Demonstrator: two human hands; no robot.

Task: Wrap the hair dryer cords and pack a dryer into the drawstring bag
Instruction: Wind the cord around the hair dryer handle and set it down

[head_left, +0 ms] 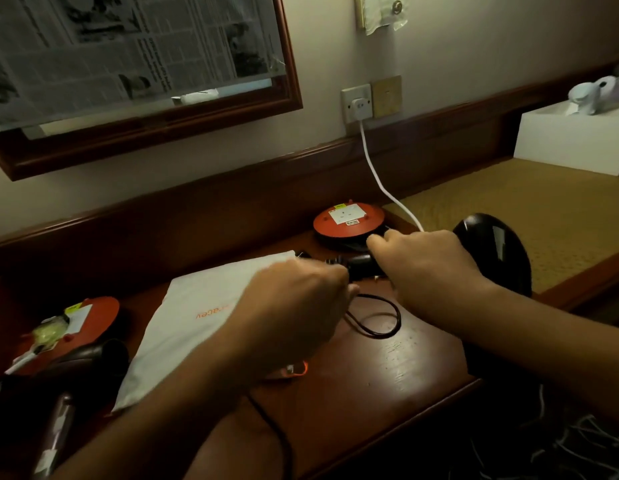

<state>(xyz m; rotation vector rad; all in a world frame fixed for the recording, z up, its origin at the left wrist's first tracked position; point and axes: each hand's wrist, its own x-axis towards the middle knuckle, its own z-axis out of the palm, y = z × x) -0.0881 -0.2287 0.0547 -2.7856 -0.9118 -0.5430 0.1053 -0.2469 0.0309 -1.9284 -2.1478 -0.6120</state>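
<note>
A black hair dryer [495, 251] lies at the right of the wooden desk, its handle pointing left. My right hand [426, 261] is closed around that handle. My left hand [297, 303] pinches the dryer's black cord [381, 323] just left of the handle; the cord loops on the desk and trails off the front edge. A white drawstring bag [197, 317] with orange lettering lies flat under my left forearm, an orange string end [299, 370] showing at its corner. A second dark dryer [76, 368] lies at the far left.
An orange round extension reel [349, 220] sits behind my hands, fed by a white cable [381, 178] from a wall socket [357, 102]. Another orange reel [76, 317] lies far left. A white tissue box [571, 140] stands at back right on a woven mat [509, 206]. A framed mirror [141, 98] hangs above.
</note>
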